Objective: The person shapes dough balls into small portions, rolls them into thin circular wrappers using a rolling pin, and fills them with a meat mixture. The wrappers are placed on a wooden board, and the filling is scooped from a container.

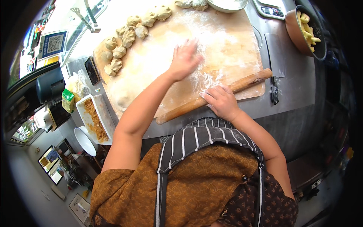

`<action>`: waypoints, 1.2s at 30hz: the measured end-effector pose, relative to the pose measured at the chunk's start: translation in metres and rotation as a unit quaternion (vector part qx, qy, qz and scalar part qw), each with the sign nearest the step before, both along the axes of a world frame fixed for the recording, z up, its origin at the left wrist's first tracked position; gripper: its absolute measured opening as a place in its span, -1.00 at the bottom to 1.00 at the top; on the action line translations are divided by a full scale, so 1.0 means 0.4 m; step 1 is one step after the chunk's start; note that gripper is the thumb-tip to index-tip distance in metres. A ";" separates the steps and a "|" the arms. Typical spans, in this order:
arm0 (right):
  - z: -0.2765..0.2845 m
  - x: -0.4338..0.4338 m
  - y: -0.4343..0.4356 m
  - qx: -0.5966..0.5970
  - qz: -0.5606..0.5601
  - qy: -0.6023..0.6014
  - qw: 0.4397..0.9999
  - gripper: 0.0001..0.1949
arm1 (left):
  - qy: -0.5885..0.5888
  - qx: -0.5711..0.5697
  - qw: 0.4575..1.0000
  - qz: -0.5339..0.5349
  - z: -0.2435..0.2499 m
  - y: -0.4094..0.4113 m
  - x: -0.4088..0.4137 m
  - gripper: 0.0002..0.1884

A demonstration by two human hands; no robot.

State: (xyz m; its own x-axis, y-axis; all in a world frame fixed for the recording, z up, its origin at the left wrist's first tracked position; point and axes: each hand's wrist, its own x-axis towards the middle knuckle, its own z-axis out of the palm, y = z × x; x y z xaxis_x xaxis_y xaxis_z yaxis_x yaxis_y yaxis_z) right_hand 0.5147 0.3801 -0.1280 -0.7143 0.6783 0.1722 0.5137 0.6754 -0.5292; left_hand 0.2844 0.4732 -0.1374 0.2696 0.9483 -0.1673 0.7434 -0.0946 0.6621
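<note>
My left hand [185, 60], blurred, is spread over the floured middle of a wooden pastry board [241, 37] with nothing in it. Close to the board's near edge, my right hand [222, 101] grips the middle of a wooden rolling pin [181, 110], which lies slantwise. White flour [211, 81] is scattered just beyond that hand. Several rough lumps of dough [128, 38] line the board's far left side. A smooth, pale piece of dough [122, 95] lies at the left corner, partly washed out by glare.
Right of the board lies a black-handled cleaver [275, 54], below a pot [292, 37] of pale yellow pieces. A bowl [228, 7] and a scale [270, 11] stand at the back. Leftward are a phone [92, 71], a white tray [106, 120] of brown crumbly filling and metal tongs [85, 21].
</note>
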 end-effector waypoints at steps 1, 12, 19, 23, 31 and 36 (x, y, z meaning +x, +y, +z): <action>0.000 -0.002 0.007 0.025 0.000 0.032 0.999 -0.57 | -0.369 -0.147 0.908 0.133 0.014 0.003 -0.024 -0.22; -0.015 0.035 0.099 0.039 0.003 -0.037 0.999 -0.66 | -0.017 -0.028 0.996 0.079 0.138 -0.041 -0.047 -0.56; -0.015 0.080 0.065 0.037 -0.138 -0.086 0.986 -0.37 | -0.013 0.129 0.991 0.025 0.032 -0.138 -0.020 -0.44; -0.013 0.046 0.083 0.118 -0.182 -0.085 0.972 -0.38 | -0.025 -0.052 0.998 -0.017 0.022 -0.126 -0.011 -0.51; -0.027 -0.155 0.270 0.037 -0.252 -0.220 0.942 -0.39 | 0.077 -0.204 0.976 0.013 0.073 -0.020 -0.007 -0.63; -0.019 -0.134 0.233 0.015 -0.206 -0.243 0.948 -0.41 | 0.074 -0.132 0.987 0.058 0.049 -0.053 -0.037 -0.63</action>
State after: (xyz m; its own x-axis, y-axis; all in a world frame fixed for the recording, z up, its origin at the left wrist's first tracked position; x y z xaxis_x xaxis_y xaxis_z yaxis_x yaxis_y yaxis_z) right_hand 0.4610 0.4733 -0.1354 -0.3897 0.9169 -0.0862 0.9153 0.3752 -0.1465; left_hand 0.2695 0.4519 -0.1178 0.1166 0.8895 -0.4418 0.8295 0.1574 0.5359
